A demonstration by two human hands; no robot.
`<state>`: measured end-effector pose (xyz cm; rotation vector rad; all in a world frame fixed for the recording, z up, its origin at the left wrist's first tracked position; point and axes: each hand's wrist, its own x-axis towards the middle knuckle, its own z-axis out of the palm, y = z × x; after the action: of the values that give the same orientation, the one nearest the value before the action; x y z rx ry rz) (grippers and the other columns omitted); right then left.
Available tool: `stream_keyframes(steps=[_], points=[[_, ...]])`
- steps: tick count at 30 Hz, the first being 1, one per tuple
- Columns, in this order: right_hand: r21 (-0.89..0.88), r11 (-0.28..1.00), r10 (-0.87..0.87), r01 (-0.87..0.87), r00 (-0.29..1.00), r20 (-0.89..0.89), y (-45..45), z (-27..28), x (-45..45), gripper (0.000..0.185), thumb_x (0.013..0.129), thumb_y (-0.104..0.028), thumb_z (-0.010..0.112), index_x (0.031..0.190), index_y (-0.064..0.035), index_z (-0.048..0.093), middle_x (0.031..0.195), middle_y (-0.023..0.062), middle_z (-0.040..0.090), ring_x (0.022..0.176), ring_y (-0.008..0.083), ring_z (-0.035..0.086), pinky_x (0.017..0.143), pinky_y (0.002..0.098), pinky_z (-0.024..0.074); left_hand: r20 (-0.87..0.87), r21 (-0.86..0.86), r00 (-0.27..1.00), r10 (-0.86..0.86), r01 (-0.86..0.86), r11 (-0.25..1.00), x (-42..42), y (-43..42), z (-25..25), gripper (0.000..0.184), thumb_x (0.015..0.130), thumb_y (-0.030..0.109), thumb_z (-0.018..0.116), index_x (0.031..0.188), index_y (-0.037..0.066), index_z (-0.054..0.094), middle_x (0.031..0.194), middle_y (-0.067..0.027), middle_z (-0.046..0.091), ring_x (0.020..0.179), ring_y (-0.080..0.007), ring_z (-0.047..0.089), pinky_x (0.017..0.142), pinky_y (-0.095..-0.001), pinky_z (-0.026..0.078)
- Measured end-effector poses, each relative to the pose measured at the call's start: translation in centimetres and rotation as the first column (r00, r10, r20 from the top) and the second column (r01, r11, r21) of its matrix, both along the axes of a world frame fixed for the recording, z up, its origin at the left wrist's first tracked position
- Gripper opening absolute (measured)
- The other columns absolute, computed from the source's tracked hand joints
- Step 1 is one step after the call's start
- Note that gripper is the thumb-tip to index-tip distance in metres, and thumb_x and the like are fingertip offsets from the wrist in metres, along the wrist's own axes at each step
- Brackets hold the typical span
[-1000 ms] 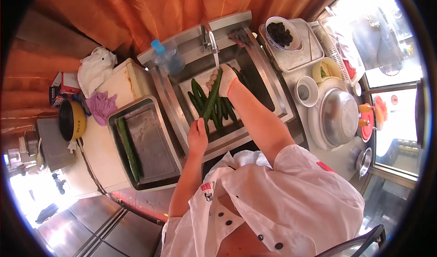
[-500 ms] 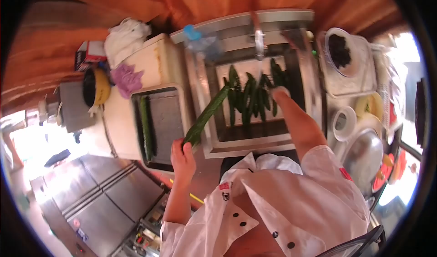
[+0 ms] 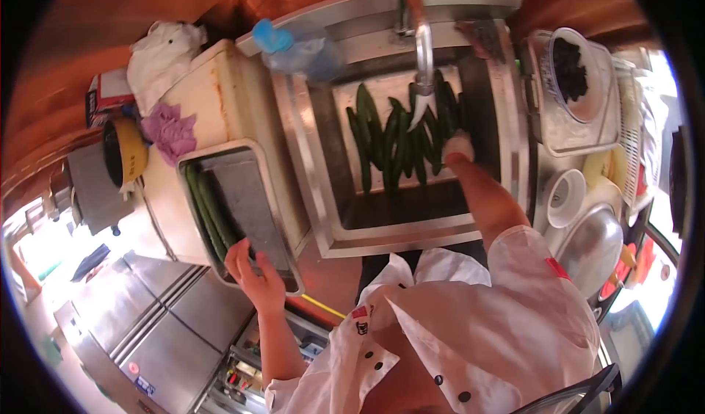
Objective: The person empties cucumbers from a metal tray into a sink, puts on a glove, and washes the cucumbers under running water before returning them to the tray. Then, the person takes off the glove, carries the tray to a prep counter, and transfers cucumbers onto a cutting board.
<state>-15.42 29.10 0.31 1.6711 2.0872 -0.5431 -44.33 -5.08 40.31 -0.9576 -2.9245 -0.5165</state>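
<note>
My left hand (image 3: 257, 278) is at the near end of a rectangular tray (image 3: 253, 183), thumb and fingers spread, fingertips beside or touching the ends of two long green cucumbers (image 3: 209, 210). The cucumbers lie side by side along the tray's left wall. My right hand (image 3: 458, 150) reaches into the metal sink (image 3: 411, 239), at the right side of several more cucumbers (image 3: 396, 146). Its fingers are blurred and mostly hidden, so I cannot tell whether they grip one. Above the cucumbers, a faucet (image 3: 424, 62) runs a stream of water.
A bottle with a blue cap (image 3: 301, 51) lies at the sink's back left corner. A purple cloth (image 3: 170, 131) and a yellow pot (image 3: 131, 152) are left of it. On the right stand a bowl of dark food (image 3: 580, 109), a white bowl (image 3: 565, 197) and a metal lid (image 3: 591, 245).
My left hand has moved left to the tray, and the cucumber it held now lies there beside the other. My right hand stays among the cucumbers in the sink. The view has shifted.
</note>
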Motion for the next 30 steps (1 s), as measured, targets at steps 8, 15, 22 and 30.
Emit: stream_keyframes(steps=[8,15,22,30], points=[[-0.948,0.078,-0.985,0.308,-0.124,-0.121,-2.5,11.8,-9.0,0.053,0.097,-0.063,0.05,0.11,-0.0133,0.062,0.103,0.0067,0.061,0.09,0.027,0.062,0.076,0.0472,0.0541,0.752,0.14,0.53,-0.391,0.451,0.881,4.9,18.7,-13.0,0.043,0.101,0.031,0.058,0.13,0.0,0.054,0.108,-0.02,0.067,0.1,-0.0349,0.068,0.093,-0.0409,0.052],[-0.995,-0.071,-0.969,-0.066,-0.234,0.084,-4.1,15.0,-12.5,0.052,0.101,-0.057,0.049,0.108,-0.0089,0.065,0.102,0.0067,0.063,0.092,0.0217,0.06,0.08,0.0364,0.0495,0.815,0.009,0.56,-0.148,0.243,0.97,8.7,26.5,-20.2,0.044,0.105,0.033,0.045,0.133,0.0,0.047,0.118,-0.0252,0.063,0.105,-0.0416,0.064,0.091,-0.0459,0.049],[-0.997,0.059,-0.993,0.055,-0.097,-0.064,3.8,11.9,-11.0,0.037,0.1,-0.04,0.051,0.085,-0.0076,0.06,0.078,0.0085,0.06,0.072,0.023,0.06,0.066,0.0392,0.0472,0.726,0.059,0.586,-0.36,0.468,0.882,12.5,19.0,-10.1,0.035,0.104,0.031,0.045,0.124,0.002,0.042,0.1,-0.0347,0.065,0.093,-0.0535,0.062,0.078,-0.0585,0.049],[-0.993,0.111,-0.977,0.044,-0.177,-0.117,-1.8,17.7,-13.2,0.028,0.095,-0.025,0.067,0.107,-0.0001,0.062,0.09,0.01,0.064,0.072,0.0232,0.063,0.065,0.0384,0.0553,0.802,-0.004,0.556,-0.219,0.372,0.928,8.6,20.3,-14.3,0.036,0.103,0.021,0.047,0.133,0.0,0.045,0.12,-0.0271,0.062,0.108,-0.0458,0.062,0.093,-0.0474,0.049]])
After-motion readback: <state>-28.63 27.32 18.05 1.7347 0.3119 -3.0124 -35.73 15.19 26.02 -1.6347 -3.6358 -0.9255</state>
